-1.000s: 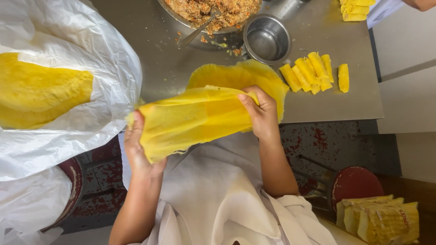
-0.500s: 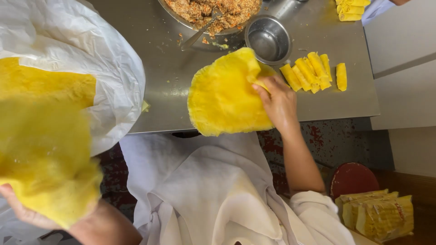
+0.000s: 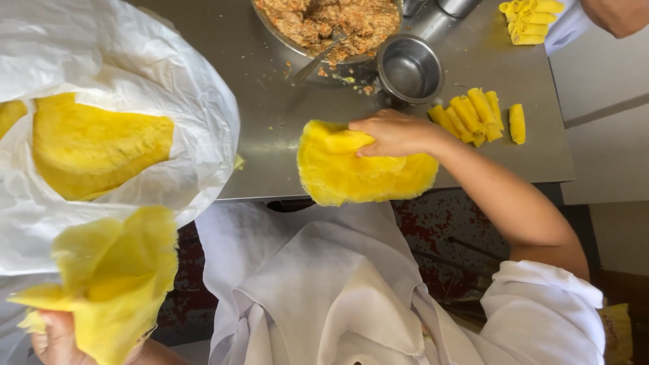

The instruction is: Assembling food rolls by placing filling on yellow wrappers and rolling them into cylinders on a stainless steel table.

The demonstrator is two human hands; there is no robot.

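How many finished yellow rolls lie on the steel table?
About 9: five or six rolls beside the small bowl, with one apart, and roughly three at the far edge; overlaps may hide more.

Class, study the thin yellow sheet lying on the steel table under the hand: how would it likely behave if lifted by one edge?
The yellow sheet would probably flop, since a like sheet droops in folds from the left hand. It seems light and thin: it wrinkles under the right hand. Its uneven edge suggests it may tear easily.
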